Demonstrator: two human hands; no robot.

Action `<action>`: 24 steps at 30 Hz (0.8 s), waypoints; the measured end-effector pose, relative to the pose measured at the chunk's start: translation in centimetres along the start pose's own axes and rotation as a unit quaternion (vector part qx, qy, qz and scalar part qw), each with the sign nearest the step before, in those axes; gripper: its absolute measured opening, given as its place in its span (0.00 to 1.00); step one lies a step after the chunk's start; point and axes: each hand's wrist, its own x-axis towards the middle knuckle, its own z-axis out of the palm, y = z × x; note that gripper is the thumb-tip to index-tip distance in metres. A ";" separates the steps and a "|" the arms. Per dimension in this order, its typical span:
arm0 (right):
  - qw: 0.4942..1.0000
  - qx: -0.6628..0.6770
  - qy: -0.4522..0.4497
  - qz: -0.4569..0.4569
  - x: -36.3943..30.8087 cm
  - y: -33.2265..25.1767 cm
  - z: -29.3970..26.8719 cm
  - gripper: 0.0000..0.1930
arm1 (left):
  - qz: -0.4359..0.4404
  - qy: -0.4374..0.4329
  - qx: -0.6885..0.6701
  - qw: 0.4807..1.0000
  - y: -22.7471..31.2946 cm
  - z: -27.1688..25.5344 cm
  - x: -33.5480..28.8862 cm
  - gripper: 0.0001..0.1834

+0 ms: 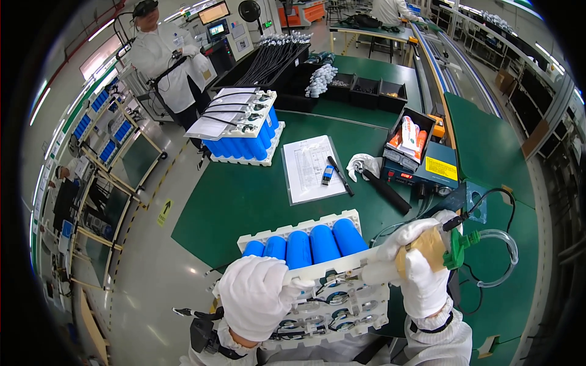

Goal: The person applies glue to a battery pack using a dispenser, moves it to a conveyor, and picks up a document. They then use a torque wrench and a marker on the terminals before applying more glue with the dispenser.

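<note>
Carefully, we hold a pack of blue cylindrical cells [299,249] at the near edge of the green desk [210,213], tilted so that its white perforated plate [357,311] with the wiring faces us, apparently to bring the round openings within sight and reach. Our gloved hands divide the work: the left hand [253,299] curls around the near left corner, most likely to steady the frame, while the right hand [421,268] closes about a syringe-like tool [379,272], its barrel aimed over the plate's upper right; we cannot tell whether its tip touches. From the tool's green fitting [455,250] a clear hose [514,247] loops out to the right, perhaps so it does not cross the plate. Beyond, a second pack [244,149] stands upright, its top surface bearing papers, and a printed sheet [305,174] lies flat under a pen [340,177], which may help hold it down. At right, a small tray [395,154] sits on a blue control box [434,177], probably stacked there to save room beside us.
</note>
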 end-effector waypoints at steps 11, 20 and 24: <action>0.972 -0.221 -0.060 0.057 0.4 -3.1 5.3 0.10 | -0.034 -0.043 -0.038 0.998 -0.1 -0.6 0.8 0.14; 0.944 -0.292 -0.108 0.104 1.2 -2.7 7.1 0.10 | -0.034 -0.038 -0.049 0.998 -0.1 -0.5 0.2 0.15; 0.933 -0.329 -0.112 0.093 1.2 -2.7 7.5 0.10 | -0.039 -0.029 -0.065 0.997 0.0 -0.7 0.2 0.16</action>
